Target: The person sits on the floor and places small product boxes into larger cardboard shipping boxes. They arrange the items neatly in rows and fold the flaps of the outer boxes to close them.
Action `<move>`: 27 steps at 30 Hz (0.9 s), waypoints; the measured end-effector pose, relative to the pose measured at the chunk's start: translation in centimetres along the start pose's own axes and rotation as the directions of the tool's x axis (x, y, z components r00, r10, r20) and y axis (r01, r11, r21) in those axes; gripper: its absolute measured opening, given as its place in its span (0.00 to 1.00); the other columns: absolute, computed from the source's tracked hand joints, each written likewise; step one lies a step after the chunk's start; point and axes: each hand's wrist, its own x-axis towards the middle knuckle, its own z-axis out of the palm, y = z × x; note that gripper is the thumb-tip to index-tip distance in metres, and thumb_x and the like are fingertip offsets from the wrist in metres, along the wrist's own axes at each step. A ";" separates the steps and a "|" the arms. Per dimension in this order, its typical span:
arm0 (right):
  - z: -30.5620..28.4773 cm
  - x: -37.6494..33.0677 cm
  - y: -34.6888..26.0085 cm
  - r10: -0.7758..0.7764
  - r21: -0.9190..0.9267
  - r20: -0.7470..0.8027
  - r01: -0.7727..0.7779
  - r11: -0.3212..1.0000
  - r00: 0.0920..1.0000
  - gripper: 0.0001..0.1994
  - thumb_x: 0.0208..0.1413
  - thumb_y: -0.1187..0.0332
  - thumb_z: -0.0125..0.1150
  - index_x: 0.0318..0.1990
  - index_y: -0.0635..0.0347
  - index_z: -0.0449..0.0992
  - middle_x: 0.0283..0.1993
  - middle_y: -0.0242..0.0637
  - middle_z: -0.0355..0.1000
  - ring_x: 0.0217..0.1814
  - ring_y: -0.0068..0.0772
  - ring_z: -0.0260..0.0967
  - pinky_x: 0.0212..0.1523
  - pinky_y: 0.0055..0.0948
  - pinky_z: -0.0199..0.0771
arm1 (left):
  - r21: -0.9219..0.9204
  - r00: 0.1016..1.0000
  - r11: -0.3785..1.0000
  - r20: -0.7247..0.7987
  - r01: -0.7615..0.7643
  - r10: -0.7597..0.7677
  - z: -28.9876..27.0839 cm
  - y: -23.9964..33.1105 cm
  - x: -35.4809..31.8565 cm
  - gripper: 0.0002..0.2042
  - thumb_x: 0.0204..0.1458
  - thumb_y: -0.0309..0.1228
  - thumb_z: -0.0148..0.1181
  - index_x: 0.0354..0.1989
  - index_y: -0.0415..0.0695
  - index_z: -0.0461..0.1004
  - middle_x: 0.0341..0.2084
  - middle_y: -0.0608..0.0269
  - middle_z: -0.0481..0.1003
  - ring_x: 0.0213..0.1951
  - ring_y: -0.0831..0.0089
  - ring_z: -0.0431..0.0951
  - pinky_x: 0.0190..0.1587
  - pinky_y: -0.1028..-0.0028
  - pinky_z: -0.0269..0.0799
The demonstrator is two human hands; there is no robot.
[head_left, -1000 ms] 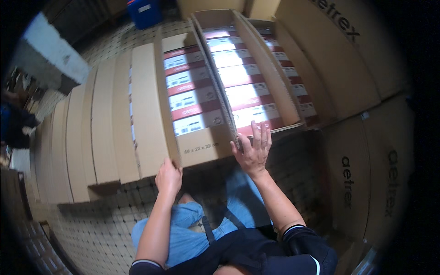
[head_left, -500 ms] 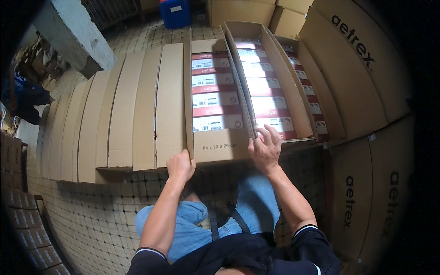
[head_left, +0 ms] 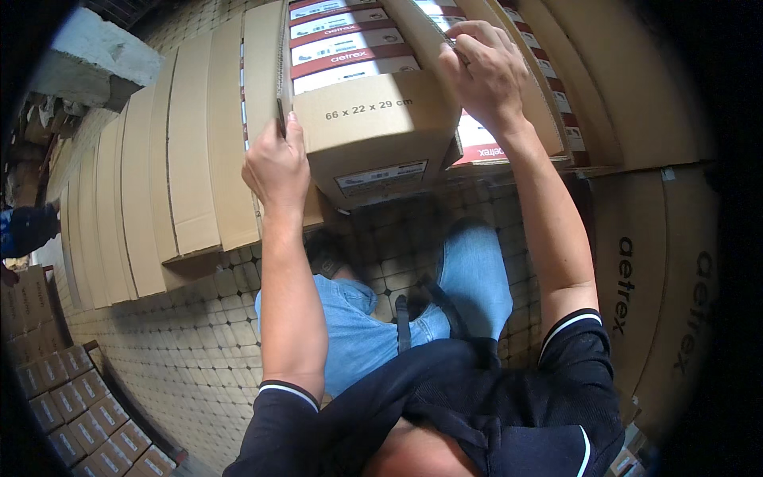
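In front of me stands an open long brown carton (head_left: 358, 131), its near end wall facing me with a white label (head_left: 381, 176) low on it. A row of red-and-white boxes (head_left: 342, 52) fills it. My left hand (head_left: 278, 163) is closed on the near corner of the carton's left upright flap (head_left: 283, 63), thumb on the inner side. Farther along the opposite side, my right hand (head_left: 489, 75) has its fingers curled over the right flap (head_left: 417, 32). The fingertips there are partly hidden.
Closed brown cartons (head_left: 191, 151) stand in a row at left. More open cartons (head_left: 548, 87) with red-and-white boxes are at right, beside large upright cartons (head_left: 628, 278). Small brown boxes (head_left: 87, 405) are stacked lower left. Another person's dark clothing (head_left: 30, 230) shows at the left edge.
The view has shifted, and the carton's near end now reaches closer to me with its label showing. My right hand has moved from the near corner farther along the right flap.
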 end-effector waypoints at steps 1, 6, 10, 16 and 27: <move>0.0 0.3 0.0 0.031 0.008 0.032 -0.031 0.999 0.999 0.09 0.54 0.64 0.61 0.27 0.58 0.78 0.44 0.28 0.77 0.46 0.35 0.74 0.46 0.35 0.74 | -0.001 1.000 1.000 -0.008 0.001 -0.001 0.0 0.2 0.2 0.18 0.59 0.42 0.57 0.23 0.40 0.73 0.18 0.46 0.75 0.24 0.45 0.77 0.28 0.53 0.70; 0.0 0.4 -0.4 -0.015 -0.044 0.011 0.016 0.999 1.000 0.10 0.54 0.60 0.61 0.27 0.54 0.80 0.38 0.27 0.78 0.42 0.33 0.75 0.43 0.38 0.74 | -0.030 1.000 1.000 -0.020 0.003 -0.003 -0.2 0.5 0.3 0.18 0.60 0.41 0.57 0.22 0.40 0.73 0.18 0.47 0.75 0.24 0.46 0.77 0.27 0.54 0.70; 0.2 0.1 -0.6 0.030 -0.061 0.049 -0.027 0.998 0.998 0.10 0.55 0.60 0.61 0.28 0.54 0.80 0.37 0.28 0.78 0.41 0.33 0.75 0.42 0.39 0.74 | 0.014 1.000 1.000 -0.016 -0.010 0.011 -0.4 0.4 0.2 0.19 0.60 0.42 0.56 0.22 0.41 0.72 0.18 0.48 0.75 0.24 0.47 0.77 0.27 0.55 0.70; 0.5 -0.5 -1.5 0.079 0.029 0.000 -0.079 0.996 0.997 0.12 0.58 0.60 0.61 0.28 0.56 0.77 0.29 0.33 0.74 0.33 0.36 0.74 0.36 0.38 0.72 | 0.045 0.999 0.999 0.033 -0.009 0.008 -0.7 0.6 0.3 0.19 0.60 0.43 0.56 0.22 0.42 0.72 0.18 0.49 0.76 0.24 0.47 0.78 0.27 0.54 0.71; 0.2 -2.6 -2.5 0.161 0.070 0.094 -0.168 0.983 0.982 0.12 0.63 0.61 0.56 0.30 0.57 0.74 0.25 0.38 0.71 0.30 0.40 0.71 0.41 0.39 0.69 | 0.083 0.975 0.995 0.212 0.054 -0.071 -1.5 -0.1 -0.2 0.19 0.59 0.43 0.54 0.25 0.41 0.75 0.20 0.40 0.76 0.28 0.40 0.79 0.33 0.48 0.74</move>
